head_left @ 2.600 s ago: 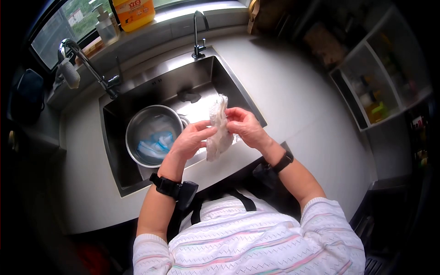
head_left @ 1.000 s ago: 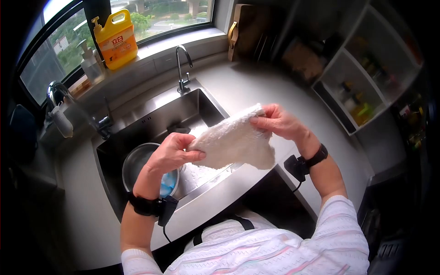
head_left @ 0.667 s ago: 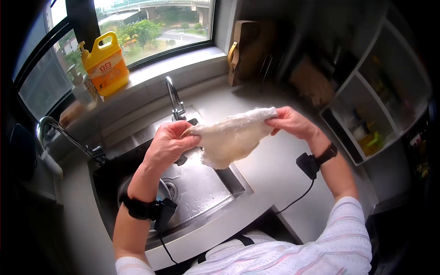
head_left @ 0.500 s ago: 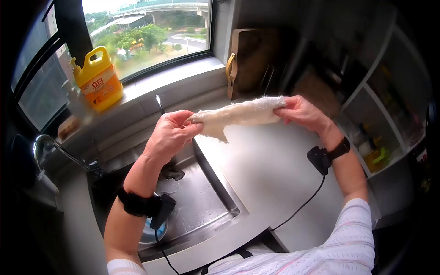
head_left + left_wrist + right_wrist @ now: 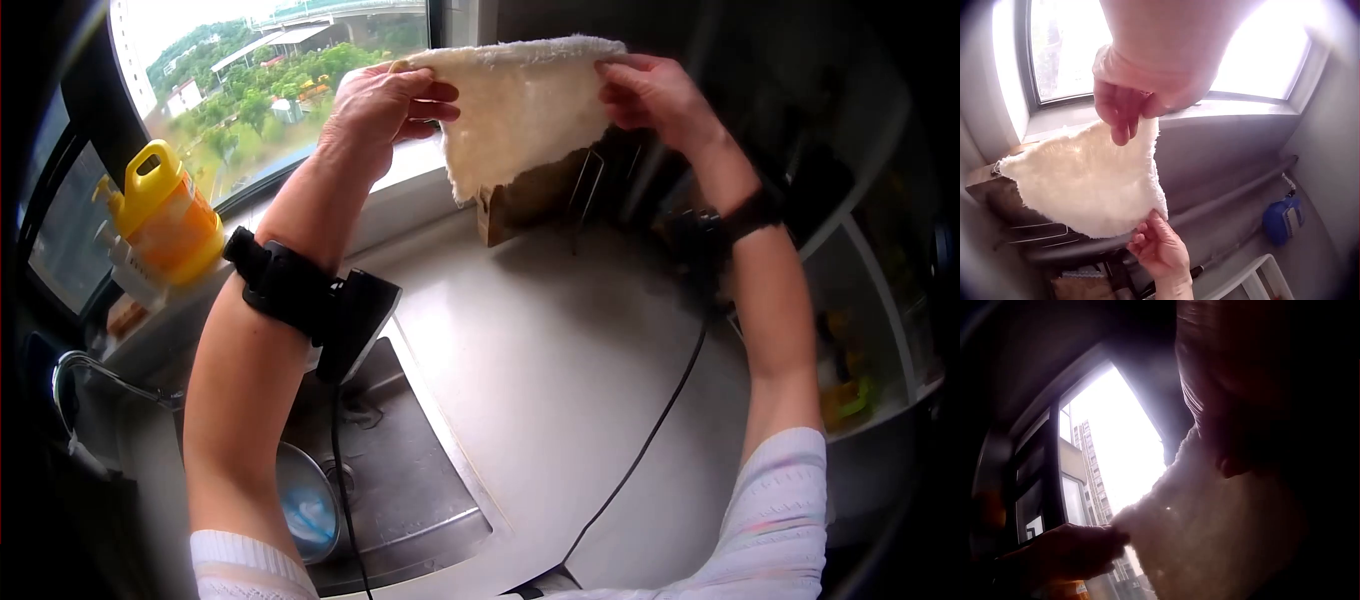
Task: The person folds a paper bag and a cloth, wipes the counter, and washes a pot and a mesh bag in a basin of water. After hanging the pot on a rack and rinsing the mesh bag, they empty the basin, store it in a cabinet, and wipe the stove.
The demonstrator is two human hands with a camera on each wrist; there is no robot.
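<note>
Above the pale smooth desk, beside the window, we see one cream fuzzy cloth with ragged edges stretched between two hands, left grip and right grip each pinching an upper corner; its lower edge hangs free, one steel basin in the one sink below

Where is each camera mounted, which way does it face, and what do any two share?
Head: on the person's head, facing forward and down over the cloth, sink and worktop; left hand, right hand, forearms and sleeves show.
Left wrist: faces past the left hand to the cloth and window; right hand shows beyond.
Right wrist: faces past the dark right hand to the cloth and window; left hand shows beyond.
Shared: both wrist views show the cloth and both hands.
</note>
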